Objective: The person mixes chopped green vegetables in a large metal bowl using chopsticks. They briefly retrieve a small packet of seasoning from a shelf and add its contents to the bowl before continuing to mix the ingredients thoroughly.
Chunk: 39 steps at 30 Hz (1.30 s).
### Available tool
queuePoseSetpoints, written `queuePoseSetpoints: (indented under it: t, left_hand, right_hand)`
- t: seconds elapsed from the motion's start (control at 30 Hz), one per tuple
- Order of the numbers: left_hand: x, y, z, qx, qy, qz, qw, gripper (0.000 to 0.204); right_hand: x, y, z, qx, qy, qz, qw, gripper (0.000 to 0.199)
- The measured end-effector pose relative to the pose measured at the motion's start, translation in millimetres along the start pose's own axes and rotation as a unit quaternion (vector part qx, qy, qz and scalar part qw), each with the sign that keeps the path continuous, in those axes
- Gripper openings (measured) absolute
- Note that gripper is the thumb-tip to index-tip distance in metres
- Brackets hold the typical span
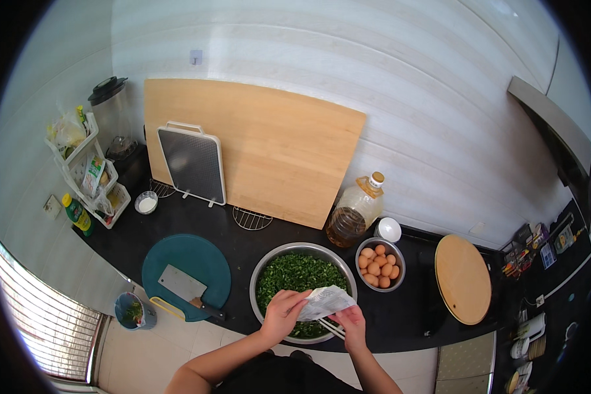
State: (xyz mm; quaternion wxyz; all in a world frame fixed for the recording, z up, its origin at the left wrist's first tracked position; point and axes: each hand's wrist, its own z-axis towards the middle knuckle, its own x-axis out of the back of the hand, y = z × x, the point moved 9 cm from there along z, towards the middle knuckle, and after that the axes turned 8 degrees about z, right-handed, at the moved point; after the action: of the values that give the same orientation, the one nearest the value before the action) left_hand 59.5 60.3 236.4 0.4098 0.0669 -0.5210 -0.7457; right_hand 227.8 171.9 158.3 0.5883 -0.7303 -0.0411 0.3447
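Note:
Over a large steel bowl (253, 281), both of my hands hold a small white printed packet (327, 302). Its left end is pinched by my left hand (282, 316). At its lower right corner is my right hand (353, 327), closed, with a pair of pale chopsticks (332, 328) in the same grip, slanting above the greens. Finely chopped green leaves (297, 270) nearly fill the bowl. Whether the packet is torn open cannot be made out, and nothing is seen falling from it.
Left of the bowl, a cleaver (184, 284) lies on a round teal cutting board (213, 262). To the right stand a bowl of eggs (378, 265), a large oil jug (354, 213) and a round wooden lid (463, 279). A big wooden board (276, 141) leans on the wall.

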Motion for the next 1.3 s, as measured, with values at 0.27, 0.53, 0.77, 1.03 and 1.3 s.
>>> queuePoseSetpoints:
  t: [0.27,0.53,0.77,1.03,1.3]
  left_hand:
    - [-40,36,-13,-0.070,-0.074,0.012,0.995,0.022]
    - [-134,77,-52,-0.100,-0.193,-0.032,0.976,0.020]
    - [-130,91,-94,-0.038,-0.108,-0.037,0.993,0.023]
    - [13,54,-195,0.124,0.165,0.064,0.976,0.021]
    - [184,10,-317,0.247,0.389,0.166,0.872,0.018]
  right_hand:
    - [39,-90,-48,0.252,0.128,-0.185,0.941,0.050]
    - [63,-145,-125,0.305,0.167,-0.441,0.827,0.052]
    - [84,-150,-139,0.323,0.077,-0.394,0.857,0.061]
    - [-59,-81,-132,0.283,-0.231,-0.352,0.862,0.067]
    - [-260,34,-193,0.286,-0.473,-0.305,0.776,0.079]
